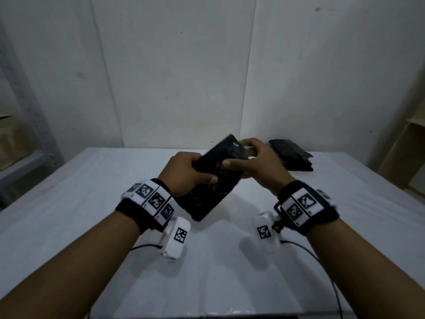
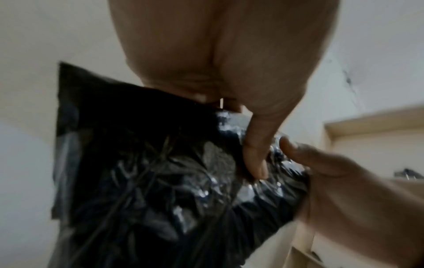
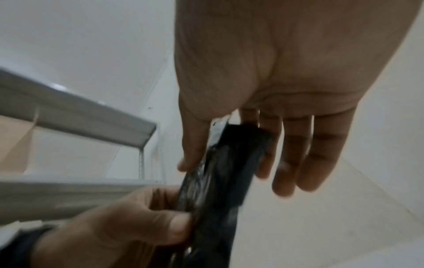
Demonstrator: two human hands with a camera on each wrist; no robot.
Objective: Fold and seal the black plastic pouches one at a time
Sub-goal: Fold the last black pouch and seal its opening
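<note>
Black pouch [image 1: 215,178] clamped in both hands, left hand [image 1: 186,173], right hand [image 1: 257,162], top edge hidden by fingers

The pouch [image 1: 213,180] held in both hands is glossy black with pale glints on its creases. The stack of pouches [image 1: 291,157] near the table's far right edge is black too. The table [image 1: 92,203] is covered in white. Both wristbands [image 1: 147,199] are black, carrying white panels with black square-code markers.
</note>
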